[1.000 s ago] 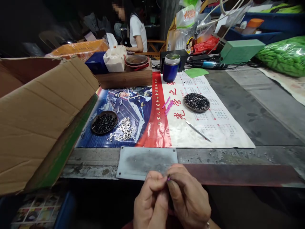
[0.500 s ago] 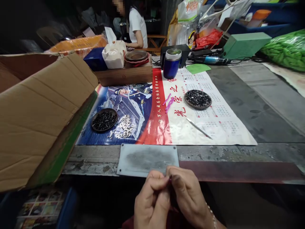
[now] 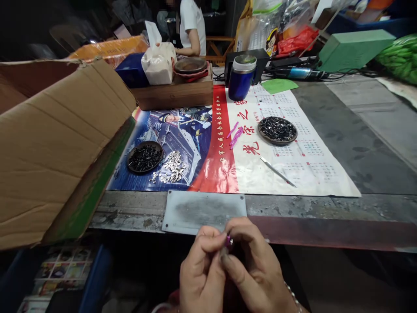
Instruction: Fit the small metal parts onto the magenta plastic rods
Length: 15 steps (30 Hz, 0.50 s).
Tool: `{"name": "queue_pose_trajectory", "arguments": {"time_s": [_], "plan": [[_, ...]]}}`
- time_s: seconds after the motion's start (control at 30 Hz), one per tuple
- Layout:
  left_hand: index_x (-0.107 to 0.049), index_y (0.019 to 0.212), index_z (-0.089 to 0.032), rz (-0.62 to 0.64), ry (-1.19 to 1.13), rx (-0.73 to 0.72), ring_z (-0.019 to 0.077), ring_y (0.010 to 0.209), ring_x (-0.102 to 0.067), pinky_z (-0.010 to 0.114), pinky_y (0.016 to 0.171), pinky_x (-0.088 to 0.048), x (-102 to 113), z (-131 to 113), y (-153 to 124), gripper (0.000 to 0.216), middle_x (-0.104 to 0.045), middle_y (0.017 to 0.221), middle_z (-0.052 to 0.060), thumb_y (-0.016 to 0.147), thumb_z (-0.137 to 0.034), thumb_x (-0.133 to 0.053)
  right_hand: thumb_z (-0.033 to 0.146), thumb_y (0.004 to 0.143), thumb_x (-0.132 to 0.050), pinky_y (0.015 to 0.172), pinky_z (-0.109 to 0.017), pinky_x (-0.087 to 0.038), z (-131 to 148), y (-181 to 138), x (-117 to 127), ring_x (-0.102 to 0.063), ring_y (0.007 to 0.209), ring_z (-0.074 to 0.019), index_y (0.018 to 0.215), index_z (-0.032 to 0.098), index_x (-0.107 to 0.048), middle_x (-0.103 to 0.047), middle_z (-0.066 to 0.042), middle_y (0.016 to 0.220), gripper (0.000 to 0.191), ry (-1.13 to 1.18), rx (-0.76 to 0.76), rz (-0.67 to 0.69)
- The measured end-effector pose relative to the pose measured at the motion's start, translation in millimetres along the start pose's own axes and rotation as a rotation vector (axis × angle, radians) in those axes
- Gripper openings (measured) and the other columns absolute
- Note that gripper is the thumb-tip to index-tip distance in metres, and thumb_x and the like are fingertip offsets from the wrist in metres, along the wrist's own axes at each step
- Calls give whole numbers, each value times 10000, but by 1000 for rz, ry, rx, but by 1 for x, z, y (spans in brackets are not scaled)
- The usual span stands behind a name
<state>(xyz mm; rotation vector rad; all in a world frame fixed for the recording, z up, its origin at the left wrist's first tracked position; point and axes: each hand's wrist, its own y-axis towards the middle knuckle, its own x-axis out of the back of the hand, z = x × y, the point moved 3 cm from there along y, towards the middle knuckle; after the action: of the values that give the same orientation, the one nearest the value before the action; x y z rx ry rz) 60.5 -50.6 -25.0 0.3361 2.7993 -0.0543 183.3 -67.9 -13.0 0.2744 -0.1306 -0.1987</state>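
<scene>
My left hand [image 3: 204, 265] and my right hand [image 3: 256, 265] meet just in front of the table edge. Between their fingertips is a small purple piece [image 3: 228, 240] with a shiny end; fingers hide most of it. Both hands are closed in a pinch around it. Beyond them lies a pale blue-grey plate [image 3: 203, 213] with a dark worn middle. Small silver rings [image 3: 173, 167] are scattered beside a dish of short black pieces [image 3: 145, 157]. A second dish of black pieces [image 3: 278, 130], several pink strips [image 3: 235, 137] and a thin metal blade [image 3: 278, 171] rest on the calendar sheet.
An open cardboard box [image 3: 68, 143] takes up the left side. At the back stand a wooden box [image 3: 172, 96], a blue cup [image 3: 241, 82] and a green block [image 3: 355, 50]. A dark reddish strip [image 3: 325, 232] runs along the table's right front edge. A person in white [image 3: 192, 26] sits behind.
My right thumb has dropped lower and away from the index finger, so more of the purple piece and its shiny end shows. The whole view has shifted slightly.
</scene>
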Motion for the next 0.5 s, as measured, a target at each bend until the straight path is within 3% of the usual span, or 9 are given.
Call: {"name": "queue_pose_trajectory", "arguments": {"time_s": [0.23,0.5], "plan": [[-752,1043,-246,-8,10,23,120,792,-614,181,728,-531,-1,1,-3,169,-612,891,15,987,-163,-616,71,967,-552,788,-171,-564,8,-2,-5,-688,844,-113,1070,214,-629,-702,-21,939,192,-238,145,-189],[-714,1038,-266,-1,78,13,111,846,-606,166,798,-526,1,4,-4,162,-604,926,-1,1015,-180,-579,114,1015,-493,734,-204,-562,14,2,-9,-706,792,-133,976,180,-630,-716,-46,863,157,-392,166,-178]]}}
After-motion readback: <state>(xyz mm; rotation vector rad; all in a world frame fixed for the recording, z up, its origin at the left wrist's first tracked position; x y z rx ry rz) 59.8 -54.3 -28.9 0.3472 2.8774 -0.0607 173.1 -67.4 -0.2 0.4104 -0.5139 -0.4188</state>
